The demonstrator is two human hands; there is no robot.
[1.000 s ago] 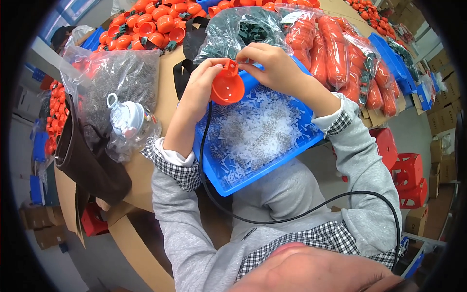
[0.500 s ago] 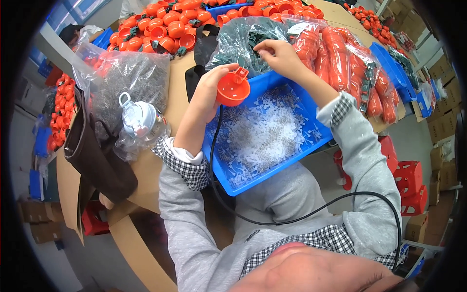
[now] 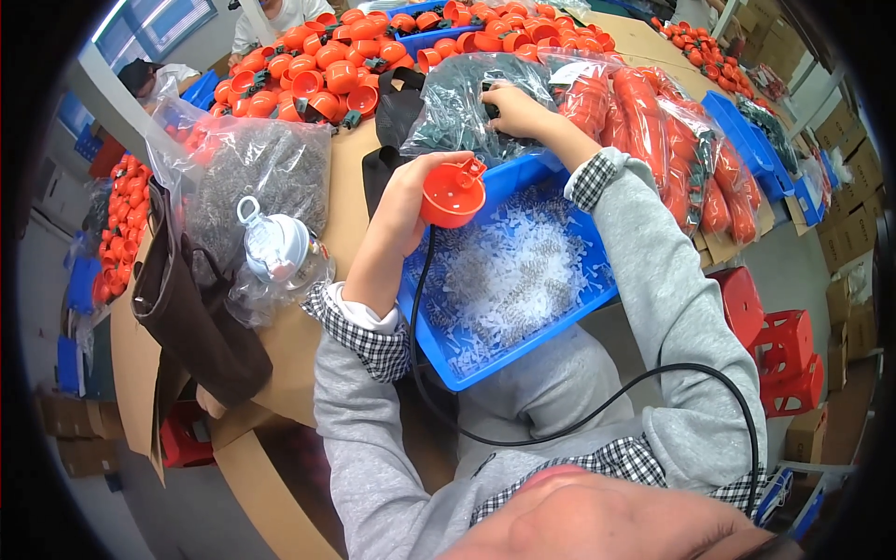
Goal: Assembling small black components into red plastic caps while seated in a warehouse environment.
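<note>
My left hand (image 3: 399, 207) is closed round a small orange-red plastic cup (image 3: 452, 198). Its hollow side is turned up, and a square bracket sticks out at its far edge. Beyond it, my right hand (image 3: 519, 110) is at the mouth of a clear bag (image 3: 448, 112) full of dark green plastic parts. Its fingertips pinch a dark green part (image 3: 491, 108), mostly hidden by the fingers. Under both hands a blue tray (image 3: 504, 359) leans across my lap and the table edge, holding small white plastic pins and metal springs (image 3: 513, 280).
Orange-red cups (image 3: 327, 75) are heaped at the back, beside bagged stacks of cups (image 3: 644, 121). On the left are a bag of springs (image 3: 266, 168), a pale-lidded bottle (image 3: 277, 247) and a brown tote bag (image 3: 191, 308). A black cable (image 3: 560, 434) crosses my body. Red stools (image 3: 784, 345) stand at right.
My right hand has moved slightly left and down at the green parts' bag, its fingers now pinching a dark part. The left hand still holds the cup, a little lower in view.
</note>
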